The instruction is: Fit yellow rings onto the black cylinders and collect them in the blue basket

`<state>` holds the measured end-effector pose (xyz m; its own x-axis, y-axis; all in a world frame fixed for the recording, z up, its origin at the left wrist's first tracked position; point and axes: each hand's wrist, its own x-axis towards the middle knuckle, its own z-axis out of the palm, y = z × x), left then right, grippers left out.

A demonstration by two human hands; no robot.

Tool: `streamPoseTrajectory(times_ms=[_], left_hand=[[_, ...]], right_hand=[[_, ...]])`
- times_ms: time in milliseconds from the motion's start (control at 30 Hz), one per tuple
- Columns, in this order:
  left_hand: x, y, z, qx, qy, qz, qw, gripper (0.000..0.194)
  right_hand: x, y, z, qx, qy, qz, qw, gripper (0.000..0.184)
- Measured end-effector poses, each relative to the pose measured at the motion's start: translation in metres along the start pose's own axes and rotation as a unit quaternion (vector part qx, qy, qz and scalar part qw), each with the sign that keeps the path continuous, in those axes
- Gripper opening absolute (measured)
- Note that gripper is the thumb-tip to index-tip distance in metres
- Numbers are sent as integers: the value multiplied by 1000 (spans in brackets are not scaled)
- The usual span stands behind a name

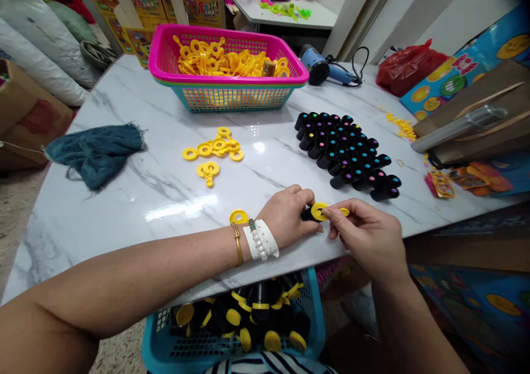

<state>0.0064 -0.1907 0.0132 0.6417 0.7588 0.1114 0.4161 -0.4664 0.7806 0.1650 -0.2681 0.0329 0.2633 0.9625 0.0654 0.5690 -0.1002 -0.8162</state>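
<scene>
Left hand [285, 217] holds tube [307, 214], right hand [364, 237] yellow ring [318, 211].

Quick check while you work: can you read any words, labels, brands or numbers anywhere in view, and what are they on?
Nothing can be quoted with certainty.
Yellow printed boards behind the table: large lettering, too blurred to read.
Small printed packet at the right of the table: too small to read.
Small tag among the yellow rings in the pink basket: too small to read.
</scene>
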Motion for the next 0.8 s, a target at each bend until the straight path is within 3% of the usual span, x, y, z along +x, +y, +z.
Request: streamPoseTrajectory(times_ms=[100,200,267,367,600,800], left_hand=[[0,1,0,-16,-26,-13,999,27],[0,1,0,-34,-33,-24,999,28],[-1,1,0,-38,-30,-22,999,26],[-1,1,1,-42,-27,-18,999,23],[-1,2,-2,-51,-24,-12,998,22],[5,5,-11,-138,-55,-94,984,26]], right_hand=[[11,3,-8,147,-47,95,983,33],[15,4,-14,186,-80,143,969,39],[13,3,-12,133,-85,136,978,39],[8,3,-3,70,-42,93,992,34],[3,7,11,119,1,63,991,30],[4,8,12,100,-15,50,994,29]])
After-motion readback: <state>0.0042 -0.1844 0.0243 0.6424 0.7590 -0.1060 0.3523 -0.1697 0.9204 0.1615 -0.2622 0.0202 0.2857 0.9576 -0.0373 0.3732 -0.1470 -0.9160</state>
